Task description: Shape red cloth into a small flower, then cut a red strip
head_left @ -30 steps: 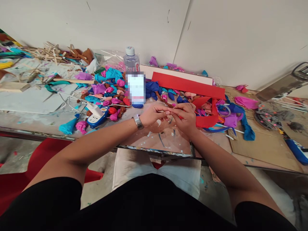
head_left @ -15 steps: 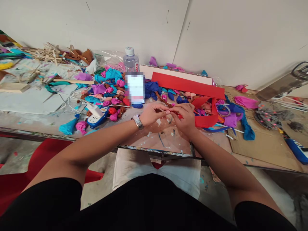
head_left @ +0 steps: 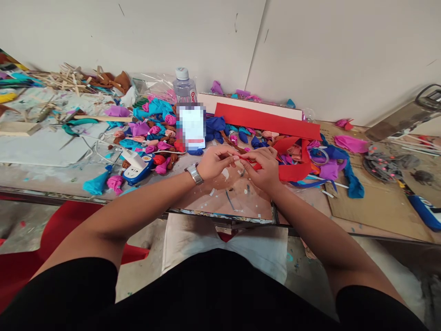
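Above the near edge of the table, my left hand (head_left: 215, 164) and my right hand (head_left: 264, 171) meet fingertip to fingertip. Between the pinched thumbs and fingers is a red crepe paper strip (head_left: 295, 173), which trails off to the right of my right hand in a loose loop. The small part at the fingertips is mostly hidden by the fingers. Behind it lies a wider folded piece of red crepe paper (head_left: 265, 120). Crumpled crepe paper buds (head_left: 159, 159) in pink, blue and brown cover the table to the left of my hands.
A phone (head_left: 192, 126) leans against a water bottle (head_left: 185, 86) at the back. To the left are a blue power strip (head_left: 138, 169), green-handled pliers (head_left: 70, 128) and wood sticks (head_left: 74, 78). Cardboard (head_left: 375, 207) lies at right, with a dark mesh bundle (head_left: 382, 163).
Both hands keep their pinch on the red strip, with only slight finger movement. The whole view has shifted slightly.
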Tool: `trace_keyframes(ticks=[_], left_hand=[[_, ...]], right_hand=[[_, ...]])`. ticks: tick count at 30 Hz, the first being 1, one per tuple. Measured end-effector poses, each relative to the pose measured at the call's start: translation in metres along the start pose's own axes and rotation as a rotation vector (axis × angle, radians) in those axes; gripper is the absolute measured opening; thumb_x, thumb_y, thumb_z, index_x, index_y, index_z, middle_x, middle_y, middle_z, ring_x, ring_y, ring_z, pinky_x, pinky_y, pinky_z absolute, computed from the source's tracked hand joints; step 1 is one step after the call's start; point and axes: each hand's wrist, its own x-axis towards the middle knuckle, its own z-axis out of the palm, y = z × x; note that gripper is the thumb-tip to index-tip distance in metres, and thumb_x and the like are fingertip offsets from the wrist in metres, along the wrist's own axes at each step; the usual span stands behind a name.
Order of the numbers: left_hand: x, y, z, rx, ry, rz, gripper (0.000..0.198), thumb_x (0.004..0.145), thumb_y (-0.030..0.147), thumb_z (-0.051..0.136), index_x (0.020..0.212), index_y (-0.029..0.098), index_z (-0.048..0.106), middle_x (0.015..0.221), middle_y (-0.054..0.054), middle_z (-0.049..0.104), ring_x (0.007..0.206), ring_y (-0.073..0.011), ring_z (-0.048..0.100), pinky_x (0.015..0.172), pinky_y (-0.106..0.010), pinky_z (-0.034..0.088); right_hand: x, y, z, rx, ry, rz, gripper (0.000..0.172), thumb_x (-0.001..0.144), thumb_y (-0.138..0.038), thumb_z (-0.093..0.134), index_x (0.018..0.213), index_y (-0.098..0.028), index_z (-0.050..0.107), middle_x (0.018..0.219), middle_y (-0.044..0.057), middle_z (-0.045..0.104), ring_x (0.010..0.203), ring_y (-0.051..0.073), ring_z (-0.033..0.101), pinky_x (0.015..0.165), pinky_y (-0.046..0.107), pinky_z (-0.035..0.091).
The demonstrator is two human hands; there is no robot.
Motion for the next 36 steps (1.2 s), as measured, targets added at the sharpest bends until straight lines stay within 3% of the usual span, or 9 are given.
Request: trace_keyframes(ticks=[6,14,20,36], left_hand=[[-0.001,0.003,-0.001,0.141,-0.009,0.14,0.043,0.099,0.058,0.071,0.102,0.016,0.083,0.093,-0.01,0.079,0.067,-0.012,0.073,0.063,-0.023,0.058],[-0.001,0.004,-0.003,0.267,0.016,0.274,0.036,0.1,0.052,0.072,0.103,0.019,0.085,0.097,-0.012,0.082,0.081,-0.0167,0.076,0.07,-0.026,0.059],[-0.001,0.005,-0.003,0.308,0.007,0.275,0.036,0.105,0.05,0.064,0.105,0.019,0.082,0.099,-0.011,0.081,0.078,-0.0153,0.074,0.069,-0.026,0.058],[0.001,0.003,-0.002,0.335,-0.032,0.289,0.036,0.105,0.05,0.064,0.106,0.022,0.086,0.105,-0.012,0.084,0.095,-0.0214,0.079,0.088,-0.035,0.06]], right_hand=[[0.0,-0.002,-0.001,-0.004,0.003,0.041,0.026,0.104,-0.048,0.068,0.093,-0.026,0.075,0.089,0.003,0.082,0.087,0.025,0.072,0.097,0.048,0.043],[-0.003,0.002,0.004,0.067,0.022,0.064,0.027,0.103,-0.049,0.068,0.093,-0.025,0.077,0.089,0.004,0.081,0.088,0.025,0.072,0.092,0.047,0.046],[-0.001,0.001,0.003,0.061,-0.011,0.075,0.028,0.102,-0.052,0.068,0.095,-0.026,0.076,0.09,0.004,0.081,0.086,0.024,0.071,0.092,0.046,0.048],[-0.004,0.009,0.008,0.043,0.028,0.072,0.031,0.103,-0.055,0.068,0.097,-0.027,0.078,0.096,0.006,0.082,0.098,0.026,0.076,0.097,0.047,0.05]])
